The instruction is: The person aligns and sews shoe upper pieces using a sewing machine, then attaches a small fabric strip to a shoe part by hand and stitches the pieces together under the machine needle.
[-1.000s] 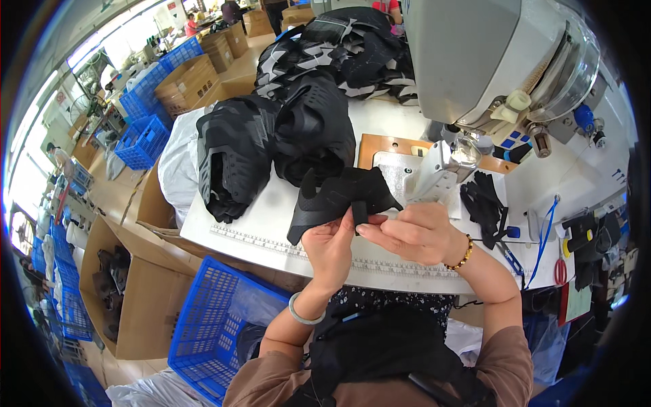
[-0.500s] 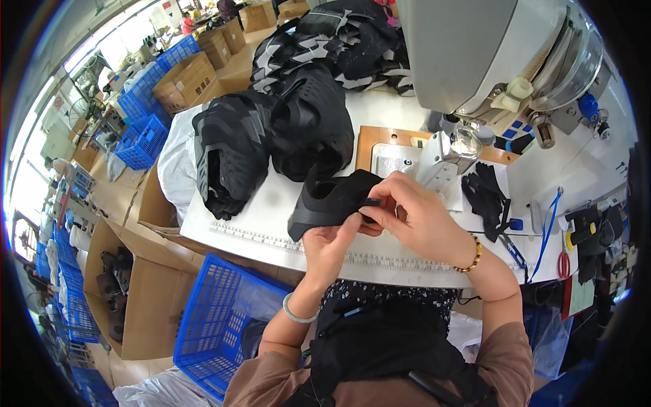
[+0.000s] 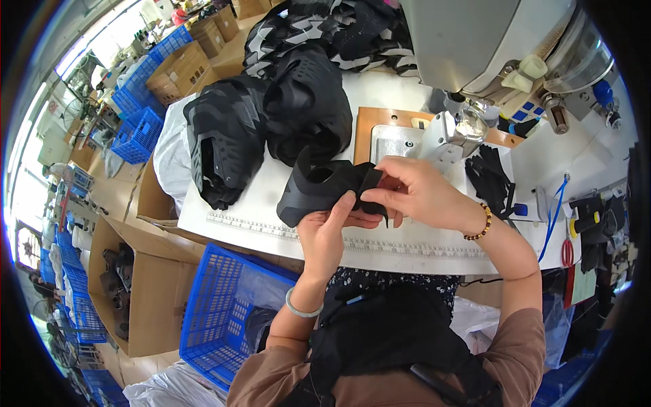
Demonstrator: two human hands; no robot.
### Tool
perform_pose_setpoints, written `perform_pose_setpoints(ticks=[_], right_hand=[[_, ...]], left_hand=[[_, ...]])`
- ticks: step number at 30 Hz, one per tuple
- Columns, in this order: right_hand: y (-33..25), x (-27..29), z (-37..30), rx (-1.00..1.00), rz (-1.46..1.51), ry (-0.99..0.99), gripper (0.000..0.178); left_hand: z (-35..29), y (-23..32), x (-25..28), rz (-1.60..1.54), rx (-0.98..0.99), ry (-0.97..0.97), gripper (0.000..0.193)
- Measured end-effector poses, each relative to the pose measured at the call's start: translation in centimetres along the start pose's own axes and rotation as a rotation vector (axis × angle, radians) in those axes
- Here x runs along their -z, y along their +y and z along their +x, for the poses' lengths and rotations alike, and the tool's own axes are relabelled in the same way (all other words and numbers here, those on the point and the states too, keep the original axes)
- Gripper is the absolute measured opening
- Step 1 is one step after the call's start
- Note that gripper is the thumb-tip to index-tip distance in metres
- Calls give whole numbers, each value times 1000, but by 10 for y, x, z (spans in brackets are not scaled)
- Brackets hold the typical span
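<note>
A black shoe upper (image 3: 308, 193) is held up over the front of the white table, its curved collar opening facing up. My left hand (image 3: 322, 237) grips its near side, thumb on top and fingers underneath. At the right end, my right hand (image 3: 430, 193) pinches a black flap between thumb and fingers; whether this flap is part of the upper or a separate strip, I cannot tell. Behind the held piece stand two bundles of nested black uppers, one on the left (image 3: 227, 142) and one nearer the middle (image 3: 308, 108).
A grey sewing machine (image 3: 468, 41) rises at the right. Black strips (image 3: 488, 180) lie beside it, and red-handled scissors (image 3: 567, 251) are at the right edge. More uppers (image 3: 339, 34) heap at the back. A blue basket (image 3: 203, 332) and a carton (image 3: 163, 298) stand below left.
My right hand has shifted slightly, and the black flap now sticks up between its fingers. The upper has moved a little left. The whole view has shifted slightly.
</note>
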State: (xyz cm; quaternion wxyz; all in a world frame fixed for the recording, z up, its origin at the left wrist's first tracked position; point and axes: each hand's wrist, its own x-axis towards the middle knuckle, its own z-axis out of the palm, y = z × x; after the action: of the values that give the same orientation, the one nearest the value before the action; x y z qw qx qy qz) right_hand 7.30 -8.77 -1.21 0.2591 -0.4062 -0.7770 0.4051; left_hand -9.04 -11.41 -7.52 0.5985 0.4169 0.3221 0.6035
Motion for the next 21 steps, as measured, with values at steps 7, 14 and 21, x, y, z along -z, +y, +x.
perform_pose_setpoints(ticks=[7,14,21], right_hand=[[30,-11,-13,443,-146,316,17],[26,-2,-7,906,-929,305,29],[30,8,2,1046,-1091,299,23]], left_hand=[[3,9,-5,-78,58,-9,25],[7,8,-5,-34,-18,-14,18],[5,0,-14,26,-70,29,15]])
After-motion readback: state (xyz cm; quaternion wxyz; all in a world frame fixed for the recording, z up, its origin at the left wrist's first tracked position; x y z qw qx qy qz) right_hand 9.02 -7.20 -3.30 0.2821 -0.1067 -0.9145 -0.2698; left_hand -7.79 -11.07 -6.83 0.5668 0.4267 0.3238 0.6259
